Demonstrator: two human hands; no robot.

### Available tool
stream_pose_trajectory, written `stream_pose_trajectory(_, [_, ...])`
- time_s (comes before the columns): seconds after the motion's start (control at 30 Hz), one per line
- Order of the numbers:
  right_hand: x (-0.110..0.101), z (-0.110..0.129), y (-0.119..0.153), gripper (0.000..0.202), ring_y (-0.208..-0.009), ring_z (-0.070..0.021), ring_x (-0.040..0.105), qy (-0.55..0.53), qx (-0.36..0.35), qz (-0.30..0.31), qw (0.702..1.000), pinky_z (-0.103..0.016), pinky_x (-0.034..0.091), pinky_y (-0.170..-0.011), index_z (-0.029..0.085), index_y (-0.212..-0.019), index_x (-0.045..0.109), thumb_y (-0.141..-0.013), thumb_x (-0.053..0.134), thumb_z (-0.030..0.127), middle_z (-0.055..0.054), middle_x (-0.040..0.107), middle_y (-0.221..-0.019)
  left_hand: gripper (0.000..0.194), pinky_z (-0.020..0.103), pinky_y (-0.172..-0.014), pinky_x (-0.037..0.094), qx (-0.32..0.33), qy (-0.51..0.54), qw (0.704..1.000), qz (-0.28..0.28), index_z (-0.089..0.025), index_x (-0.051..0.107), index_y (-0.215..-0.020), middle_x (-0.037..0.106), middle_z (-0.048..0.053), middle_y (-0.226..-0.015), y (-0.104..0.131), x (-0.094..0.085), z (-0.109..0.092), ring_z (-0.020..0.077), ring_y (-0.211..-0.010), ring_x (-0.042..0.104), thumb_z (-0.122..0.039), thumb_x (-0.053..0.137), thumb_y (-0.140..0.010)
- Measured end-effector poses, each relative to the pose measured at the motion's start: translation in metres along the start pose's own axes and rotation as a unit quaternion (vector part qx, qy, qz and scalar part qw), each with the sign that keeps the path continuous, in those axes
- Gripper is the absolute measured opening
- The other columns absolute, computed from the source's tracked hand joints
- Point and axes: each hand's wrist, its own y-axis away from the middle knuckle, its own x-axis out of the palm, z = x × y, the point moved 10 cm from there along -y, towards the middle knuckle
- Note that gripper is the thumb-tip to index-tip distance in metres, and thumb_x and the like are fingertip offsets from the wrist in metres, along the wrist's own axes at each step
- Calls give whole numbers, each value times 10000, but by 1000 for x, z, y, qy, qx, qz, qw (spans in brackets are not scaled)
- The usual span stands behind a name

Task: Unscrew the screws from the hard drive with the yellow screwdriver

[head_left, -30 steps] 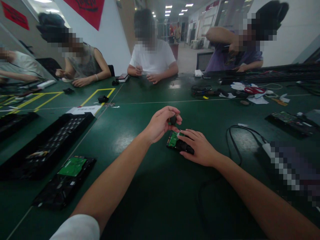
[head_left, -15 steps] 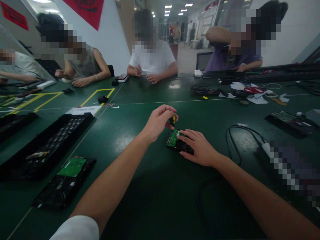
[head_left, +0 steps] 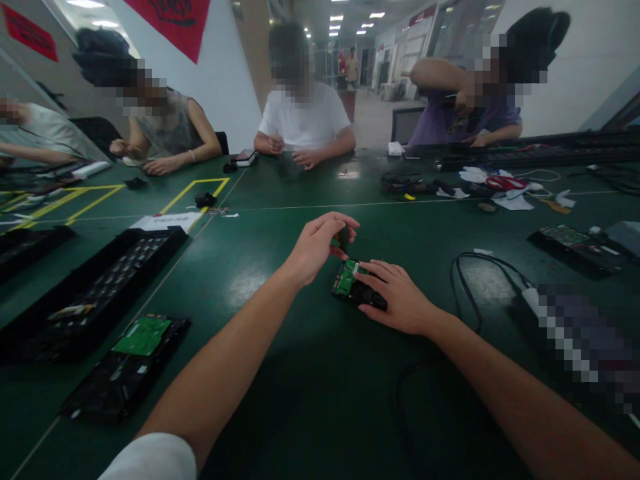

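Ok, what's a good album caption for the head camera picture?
Left hand holding a dark object, right hand resting on a device with a green circuit board.

Your left forearm (head_left: 245,343) reached forward and inward, and your left hand (head_left: 320,245) hung at its end with the fingers (head_left: 347,219) curled inward in a closed grip. Your right forearm (head_left: 515,380) slanted in from the other side. Just beside and slightly nearer you than the left hand, your right hand (head_left: 404,295) lay palm down, knuckles gently bent, its fingers pointing toward the left hand and its thumb (head_left: 375,313) set apart below them.
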Motion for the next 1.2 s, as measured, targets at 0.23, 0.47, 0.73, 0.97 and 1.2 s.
stream_pose_trajectory(0.23, [0, 0, 0, 662, -1497, -426, 417, 1, 2, 1, 1000, -673, 349, -1177, 283, -1553, 529, -946, 686, 495, -136, 508, -1604, 195, 317, -741, 623, -25, 76, 996, 34, -197, 662, -1007, 678, 60, -986, 2, 12, 6, 197, -962, 666, -378, 631, -941])
stream_pose_trajectory(0.47, [-1, 0, 0, 657, -1505, -418, 411, 0, 1, -6, 1000, -663, 348, -1187, 286, -1552, 530, -948, 686, 489, -126, 498, -1617, 259, 250, -694, 570, -4, -10, 999, 36, -207, 729, -1005, 675, 53, -1033, 3, 11, 2, 180, -961, 630, -447, 723, -908])
stream_pose_trajectory(0.73, [1, 0, 0, 640, -1511, -413, 406, 7, 4, 6, 1000, -663, 343, -1196, 259, -1542, 536, -966, 660, 508, -132, 481, -1630, 322, 247, -641, 514, -25, -10, 996, 80, -202, 743, -1158, 697, 73, -998, 5, 16, 4, 190, -917, 638, -429, 631, -959])
stream_pose_trajectory(0.97, [0, 1, 0, 638, -1508, -415, 409, 6, 4, 4, 1000, -666, 341, -1195, 261, -1536, 538, -960, 670, 500, -130, 488, -1622, 173, 291, -654, 570, -39, 35, 998, 30, -193, 629, -952, 699, 72, -937, 4, 12, 6, 217, -925, 663, -365, 639, -932])
stream_pose_trajectory(1.2, [0, 1, 0, 651, -1504, -422, 412, 2, 3, 6, 1000, -661, 349, -1187, 247, -1538, 539, -950, 689, 483, -144, 480, -1629, 183, 239, -573, 546, -9, -50, 999, -1, -170, 709, -894, 660, 74, -943, 2, 0, -5, 197, -902, 617, -326, 614, -904])
